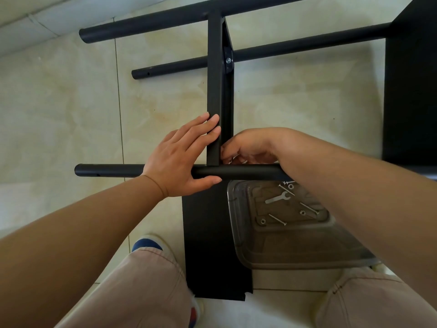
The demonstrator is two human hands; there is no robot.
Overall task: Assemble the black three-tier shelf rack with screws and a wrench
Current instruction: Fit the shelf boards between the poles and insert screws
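The black rack lies on its side on the tiled floor. An upright shelf panel (214,86) meets the near black pole (111,170). My left hand (182,159) lies flat with straight fingers against the panel's left face, thumb under the pole. My right hand (248,149) reaches behind the panel at the pole joint, its fingertips curled on something small that is mostly hidden. A fitted silver screw (228,60) shows at the middle pole (170,67). A flat wrench (276,198) lies in the clear tray (238,233).
Loose screws (277,219) and nuts (262,221) lie in the tray by my right forearm. Another shelf panel (411,91) stands at the right, a third (212,245) lies flat between my knees. The far pole (142,24) runs along the wall.
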